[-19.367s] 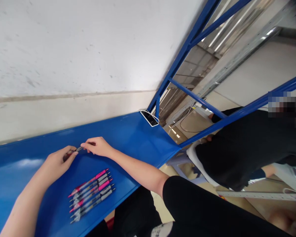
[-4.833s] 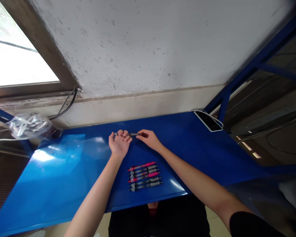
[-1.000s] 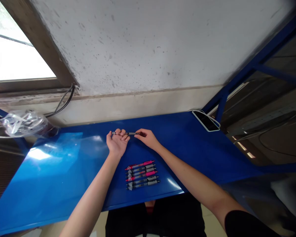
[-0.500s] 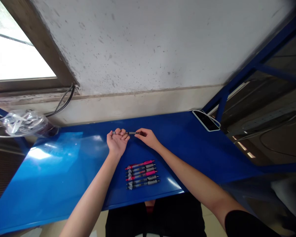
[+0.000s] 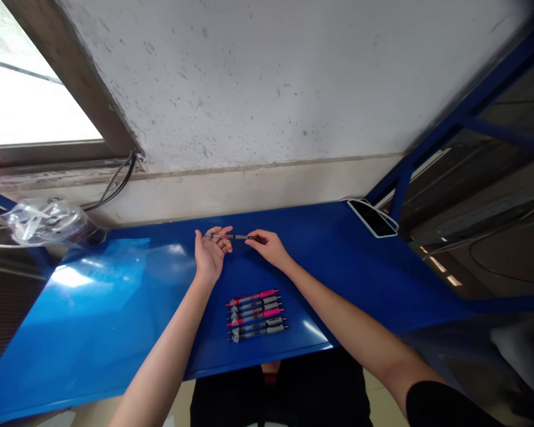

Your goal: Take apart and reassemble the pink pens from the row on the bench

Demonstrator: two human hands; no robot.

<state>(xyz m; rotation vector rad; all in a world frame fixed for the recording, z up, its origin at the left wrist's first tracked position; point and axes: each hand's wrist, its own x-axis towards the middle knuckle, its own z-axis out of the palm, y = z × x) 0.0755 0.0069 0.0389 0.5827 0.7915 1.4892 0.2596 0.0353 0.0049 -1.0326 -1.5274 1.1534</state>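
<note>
Left hand [image 5: 210,254]: palm up, fingers loosely spread, not clenched; slim grey-and-clear pen with dark end [image 5: 240,237] lying across fingers. Right hand [image 5: 267,246]: fingertips pinched on pen's other end, thumb and fingers close together. Pen thus spans gap between hands, above glossy blue tabletop [image 5: 320,255]. Nearer body than both hands: row of pink- and grey-gripped clear-barrelled pens [image 5: 256,316], side by side. Well right of right hand: white-edged black phone [image 5: 371,217].

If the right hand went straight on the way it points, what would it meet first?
Apart from the grey-ended pen it pinches, probably the left hand; depth between them is unclear.
</note>
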